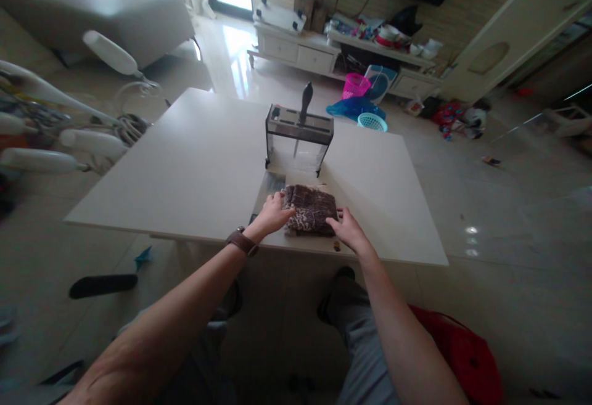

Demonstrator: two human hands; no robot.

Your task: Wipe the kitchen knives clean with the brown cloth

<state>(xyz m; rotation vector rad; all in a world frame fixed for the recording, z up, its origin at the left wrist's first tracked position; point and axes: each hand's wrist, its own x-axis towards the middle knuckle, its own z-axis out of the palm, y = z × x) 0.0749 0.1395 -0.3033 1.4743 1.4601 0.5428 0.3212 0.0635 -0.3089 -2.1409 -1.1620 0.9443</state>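
A folded brown, fuzzy patterned cloth (311,209) lies near the front edge of the white table (208,164). My left hand (274,211) holds its left side, thumb on top and fingers at the edge. On the right side, my right hand (346,226) grips it the same way, thumb over the top. Just behind the cloth stands a clear-sided box with a dark frame (300,124) and an upright black handle (305,100). A flat greyish plate (263,194) shows partly beneath the cloth. One small brownish piece (337,246) sits at the table edge.
Floor-level baskets, one pink (356,86) and one light blue (372,122), are beyond the table. A white rack with padded arms (108,53) stands at the left. On the floor at right rests a red bag (462,355). A cluttered low cabinet (319,53) lines the far wall.
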